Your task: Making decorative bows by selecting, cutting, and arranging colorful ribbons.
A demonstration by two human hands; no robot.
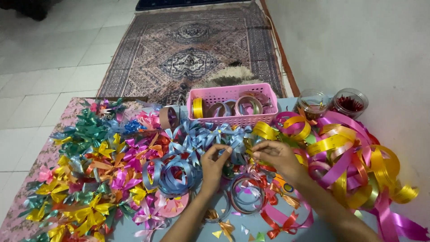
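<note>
Pinching a light-blue ribbon bow point(236, 144) between left hand point(214, 163) and right hand point(275, 157) — hands close together, fingertips clamped, likely shaping loops; pink basket point(233, 117) far behind.

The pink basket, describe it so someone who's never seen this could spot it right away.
Start at the patterned rug on the tiled floor; at its near edge, behind the heap of ribbon bows, stands the pink basket. It is the only slotted rectangular plastic container, holding upright ribbon rolls, unlike the two round clear jars to its right.
</note>
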